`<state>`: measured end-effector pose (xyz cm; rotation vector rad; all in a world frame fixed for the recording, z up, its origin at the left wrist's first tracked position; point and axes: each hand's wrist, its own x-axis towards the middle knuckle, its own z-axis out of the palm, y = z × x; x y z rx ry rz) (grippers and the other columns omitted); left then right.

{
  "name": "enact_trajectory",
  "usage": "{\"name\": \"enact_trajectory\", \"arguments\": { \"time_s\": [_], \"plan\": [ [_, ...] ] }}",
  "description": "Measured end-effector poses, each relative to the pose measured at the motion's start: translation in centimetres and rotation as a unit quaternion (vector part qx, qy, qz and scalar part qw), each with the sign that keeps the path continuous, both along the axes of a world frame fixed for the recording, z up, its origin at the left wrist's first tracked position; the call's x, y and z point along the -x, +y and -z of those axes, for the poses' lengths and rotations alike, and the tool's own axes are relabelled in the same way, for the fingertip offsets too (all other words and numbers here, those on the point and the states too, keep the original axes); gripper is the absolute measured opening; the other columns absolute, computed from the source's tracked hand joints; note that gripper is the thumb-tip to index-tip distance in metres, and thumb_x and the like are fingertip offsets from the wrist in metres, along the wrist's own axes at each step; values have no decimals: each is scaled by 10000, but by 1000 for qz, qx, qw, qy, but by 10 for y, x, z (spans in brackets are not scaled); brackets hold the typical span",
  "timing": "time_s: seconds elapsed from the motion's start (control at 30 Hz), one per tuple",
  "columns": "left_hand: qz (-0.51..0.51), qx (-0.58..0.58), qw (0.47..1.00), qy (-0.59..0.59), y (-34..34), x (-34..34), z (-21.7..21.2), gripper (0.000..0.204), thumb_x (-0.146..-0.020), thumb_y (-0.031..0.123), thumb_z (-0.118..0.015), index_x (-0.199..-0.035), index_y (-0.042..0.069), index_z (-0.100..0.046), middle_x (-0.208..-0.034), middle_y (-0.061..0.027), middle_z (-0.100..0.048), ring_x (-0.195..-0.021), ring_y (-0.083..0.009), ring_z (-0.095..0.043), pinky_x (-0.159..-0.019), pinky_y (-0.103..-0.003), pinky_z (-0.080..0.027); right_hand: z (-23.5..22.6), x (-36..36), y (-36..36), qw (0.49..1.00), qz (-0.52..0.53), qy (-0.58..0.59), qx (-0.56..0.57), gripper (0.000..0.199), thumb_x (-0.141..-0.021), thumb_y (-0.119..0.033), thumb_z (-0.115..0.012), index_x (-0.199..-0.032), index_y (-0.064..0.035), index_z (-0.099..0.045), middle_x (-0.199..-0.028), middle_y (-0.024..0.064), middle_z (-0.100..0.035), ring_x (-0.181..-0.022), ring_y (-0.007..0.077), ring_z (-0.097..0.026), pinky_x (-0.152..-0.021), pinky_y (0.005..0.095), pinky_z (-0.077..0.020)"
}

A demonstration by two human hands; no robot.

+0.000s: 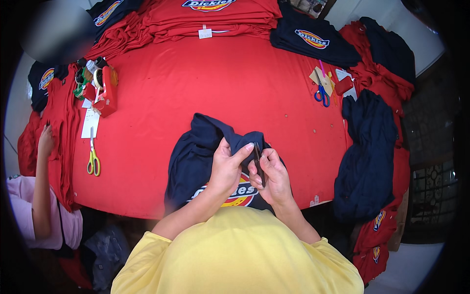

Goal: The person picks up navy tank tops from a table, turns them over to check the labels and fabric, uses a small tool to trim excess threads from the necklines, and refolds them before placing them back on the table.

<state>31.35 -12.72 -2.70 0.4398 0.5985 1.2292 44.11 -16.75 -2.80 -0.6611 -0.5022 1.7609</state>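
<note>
A dark navy shirt (pixel 185 164) lies bunched at the near edge of the table in front of me, with a coloured oval emblem on its chest. My left hand (pixel 227 164) is closed on a raised fold of its cloth, the thumb lying along the fold. In my right hand (pixel 273 174) is a pair of small dark thread snips (pixel 258 166), its tips pointing away from me and touching or just beside the cloth by my left thumb. Whether the blades have thread or cloth between them is too small to tell.
Red cloth covers the table (pixel 210 83). Yellow-handled scissors (pixel 93 159) and a red tape dispenser (pixel 106 98) lie left; blue-handled scissors (pixel 321 93) lie right. Folded red shirts (pixel 205 24) and navy shirts (pixel 313 41) line the back. Another person's arm (pixel 43 186) is at far left.
</note>
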Motion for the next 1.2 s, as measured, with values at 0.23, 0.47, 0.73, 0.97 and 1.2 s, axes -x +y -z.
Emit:
{"name": "enact_trajectory", "arguments": {
  "time_s": [0.23,0.47,0.73,0.97,1.2],
  "plan": [
    [-14,-11,1000,9,-1,-1,-2,235,-853,-25,-649,-1032,54,-518,-918,-32,-632,-843,-104,-613,-784,-264,-491,6,3,0,1000,13,-3,-16,146,-977,-178,-525,-1006,-136,-389,-805,102,-552,-559,96,-467,-468,212,-370],
    [-16,-10,1000,-12,1,-1,6,206,-874,4,-633,-1047,46,-530,-967,-48,-642,-911,-108,-614,-838,-272,-482,-3,1,-2,998,49,-6,-28,174,-960,-133,-515,-1101,-129,-412,-795,82,-530,-555,93,-443,-484,214,-354],
    [-7,-22,1000,2,-1,-3,4,205,-899,0,-592,-1097,19,-546,-1042,-71,-647,-983,-127,-612,-896,-270,-473,-12,-4,27,705,232,-598,-304,153,-786,69,-664,-893,-7,-584,-791,28,-525,-625,86,-494,-510,217,-390],
    [12,8,1000,-1,0,0,12,200,-896,3,-604,-1092,10,-560,-1042,-83,-648,-978,-134,-614,-892,-280,-483,3,-20,40,888,268,-353,-124,112,-988,-179,-494,-960,-70,-493,-737,-15,-464,-549,28,-398,-466,185,-310],
    [34,7,999,-6,1,-1,19,184,-910,43,-601,-1086,12,-557,-1028,-87,-651,-964,-144,-622,-883,-293,-492,0,-9,27,679,222,-601,-358,173,-784,3,-701,-937,-14,-621,-854,75,-542,-701,156,-578,-572,260,-466]
  ]
}}
